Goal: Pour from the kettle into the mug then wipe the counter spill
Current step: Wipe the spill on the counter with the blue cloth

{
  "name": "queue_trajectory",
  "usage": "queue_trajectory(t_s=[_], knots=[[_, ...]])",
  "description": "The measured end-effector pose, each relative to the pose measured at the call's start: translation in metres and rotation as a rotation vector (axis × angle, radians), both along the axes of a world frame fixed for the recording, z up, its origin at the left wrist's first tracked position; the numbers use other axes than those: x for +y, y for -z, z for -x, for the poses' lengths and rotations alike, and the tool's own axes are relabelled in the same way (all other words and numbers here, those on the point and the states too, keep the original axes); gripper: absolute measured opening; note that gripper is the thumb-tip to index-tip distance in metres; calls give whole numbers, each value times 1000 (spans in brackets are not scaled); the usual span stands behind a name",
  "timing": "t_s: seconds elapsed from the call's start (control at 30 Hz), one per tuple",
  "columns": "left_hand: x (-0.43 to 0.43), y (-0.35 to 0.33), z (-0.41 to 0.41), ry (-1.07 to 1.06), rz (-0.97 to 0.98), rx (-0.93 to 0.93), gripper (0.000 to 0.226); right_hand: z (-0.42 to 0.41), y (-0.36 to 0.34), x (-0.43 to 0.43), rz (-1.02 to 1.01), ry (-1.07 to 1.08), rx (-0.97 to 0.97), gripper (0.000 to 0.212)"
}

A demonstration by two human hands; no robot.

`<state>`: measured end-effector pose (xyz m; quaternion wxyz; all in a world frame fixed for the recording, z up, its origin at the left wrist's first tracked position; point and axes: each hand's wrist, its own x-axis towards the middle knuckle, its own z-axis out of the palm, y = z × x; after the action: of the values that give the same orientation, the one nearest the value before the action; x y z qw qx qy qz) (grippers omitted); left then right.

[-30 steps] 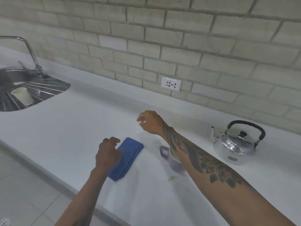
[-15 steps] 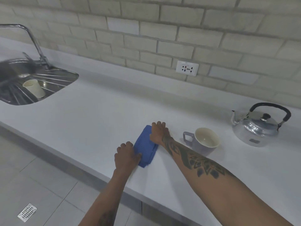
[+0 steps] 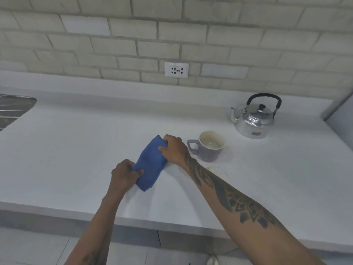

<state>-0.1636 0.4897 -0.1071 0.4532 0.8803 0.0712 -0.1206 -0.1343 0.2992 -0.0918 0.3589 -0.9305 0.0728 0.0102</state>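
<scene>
A kitchen: a long white table runs under a pale brick wall with a socket, a steel sink at its left, a kettle and mug on top.

sink: cut by left edge | blue cloth: both ends under hands

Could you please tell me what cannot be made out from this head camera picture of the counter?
- Sink: cut off by the left edge; only a corner shows.
- Counter spill: a faint yellowish stain by the mug; the right forearm hides its extent.
- Kettle: lid closed, contents hidden.
- Blue cloth: its ends are under the left hand and right hand.
- Wall socket: markings too small.
</scene>
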Motion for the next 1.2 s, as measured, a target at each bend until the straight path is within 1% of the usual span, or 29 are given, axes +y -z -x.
queue_trajectory(t_s=[0.07, 0.27, 0.37, 0.43, 0.5, 0.57, 0.63, 0.7, 0.73, 0.8, 0.83, 0.9, 0.97, 1.03, 1.07, 1.13, 1.2], knots=[[-8, -5, -1, 17, 27, 10, 14, 14, -6, -10, -20, 32, -25, 25], [-50, -16, 17, 104, 87, 46, 15, 63, -18, -54, -94, 149, -89, 34], [-82, -23, 34, 166, 126, 59, 16, 90, -26, -85, -88, 194, -109, 33], [-105, -26, 47, 198, 160, 76, 16, 107, -31, -111, -72, 223, -118, 29], [-131, -27, 61, 219, 226, 116, 17, 122, -35, -140, -62, 262, -130, 26], [-158, -28, 78, 243, 287, 148, 19, 136, -38, -169, -45, 319, -128, 29], [-188, -27, 95, 269, 341, 186, 20, 149, -41, -198, -8, 377, -95, 29], [-217, -28, 110, 298, 376, 239, 15, 157, -43, -225, 31, 418, -57, 28], [-230, -28, 117, 319, 379, 262, 13, 160, -42, -238, 51, 426, -38, 25], [-251, -28, 129, 359, 377, 295, 15, 160, -40, -259, 111, 424, 33, 7], [-259, -28, 133, 375, 372, 307, 16, 157, -38, -267, 145, 412, 70, 8], [-270, -27, 137, 417, 326, 317, 16, 151, -33, -276, 190, 387, 145, 21], [-266, -22, 134, 485, 207, 232, 13, 148, -26, -277, 258, 357, 186, 31], [-244, -14, 123, 490, 56, 24, 7, 150, -15, -271, 363, 322, 195, 44], [-225, -9, 114, 457, -28, -99, 8, 153, -8, -265, 385, 304, 179, 48], [-182, 1, 92, 356, -166, -299, 15, 163, 8, -249, 420, 259, 123, 49], [-143, 10, 71, 298, -270, -412, 22, 173, 25, -232, 493, 204, 53, 43]])
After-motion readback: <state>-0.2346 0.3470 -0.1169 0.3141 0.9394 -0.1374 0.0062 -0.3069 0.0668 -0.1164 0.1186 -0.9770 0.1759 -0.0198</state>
